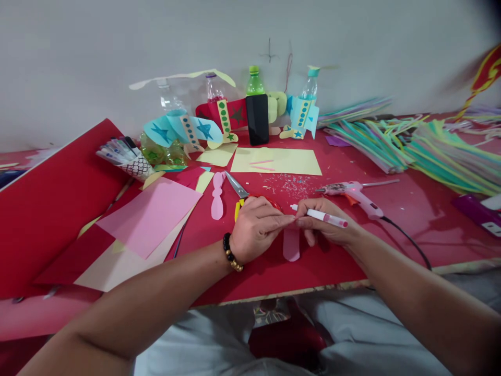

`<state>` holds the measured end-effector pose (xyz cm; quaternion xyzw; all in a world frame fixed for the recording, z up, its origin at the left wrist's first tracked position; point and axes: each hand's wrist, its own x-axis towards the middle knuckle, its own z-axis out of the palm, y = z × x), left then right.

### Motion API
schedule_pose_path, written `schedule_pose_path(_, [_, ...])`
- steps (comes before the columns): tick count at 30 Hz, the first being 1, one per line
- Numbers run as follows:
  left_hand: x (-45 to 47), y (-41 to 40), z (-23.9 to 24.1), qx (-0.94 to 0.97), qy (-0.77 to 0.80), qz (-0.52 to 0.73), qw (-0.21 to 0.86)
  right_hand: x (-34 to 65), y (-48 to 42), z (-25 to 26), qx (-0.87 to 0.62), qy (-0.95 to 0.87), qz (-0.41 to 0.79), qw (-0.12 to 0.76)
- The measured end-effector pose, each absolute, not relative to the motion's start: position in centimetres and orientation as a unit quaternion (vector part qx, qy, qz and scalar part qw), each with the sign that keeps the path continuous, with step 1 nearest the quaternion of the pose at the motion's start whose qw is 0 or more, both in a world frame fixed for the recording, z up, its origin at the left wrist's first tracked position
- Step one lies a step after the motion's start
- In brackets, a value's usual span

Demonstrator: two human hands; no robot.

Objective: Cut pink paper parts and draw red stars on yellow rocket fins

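A pink paper strip (pixel 291 246) with a rounded lower end hangs below the meeting fingertips of my two hands. My left hand (pixel 255 225), with a beaded bracelet at its wrist, is closed, and its fingertips pinch the strip's top edge. A white felt-tip pen (pixel 326 218) with a pinkish end lies across my right hand (pixel 319 222). That hand is closed too, its fingertips at the same top edge. Scissors (pixel 237 185) lie partly hidden behind my left hand, their yellow and red handles just showing. Left of them is a pink wavy paper cutout (pixel 217 196).
A glue gun (pixel 352 196) with a lit red light and a cord lies at right. Several decorated bottles (pixel 309 104) and a black phone (pixel 257 119) stand along the wall. Paper sheets (pixel 152 214), a pen cup (pixel 135 162) and pipe-cleaner bundles (pixel 371 143) flank the work area.
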<state>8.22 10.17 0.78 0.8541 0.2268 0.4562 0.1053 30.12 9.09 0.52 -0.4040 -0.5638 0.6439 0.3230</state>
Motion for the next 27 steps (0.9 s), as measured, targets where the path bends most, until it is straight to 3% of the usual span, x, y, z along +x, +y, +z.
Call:
schedule_pose_path(5, [8.19, 10.11, 0.88, 0.83, 0.217, 0.49, 0.153, 30.09, 9.06, 1.25, -0.401, -0.561, 0.653, 0.314])
schedule_pose_path(14, [8.29, 9.85, 1.05, 0.676, 0.273, 0.501, 0.465, 30.24, 9.04, 0.91, -0.368, -0.549, 0.671, 0.336])
schedule_pose_path(27, [8.32, 10.04, 1.24, 0.629, 0.26, 0.448, 0.58, 30.49, 8.81, 0.4, -0.324, -0.52, 0.722, 0.322])
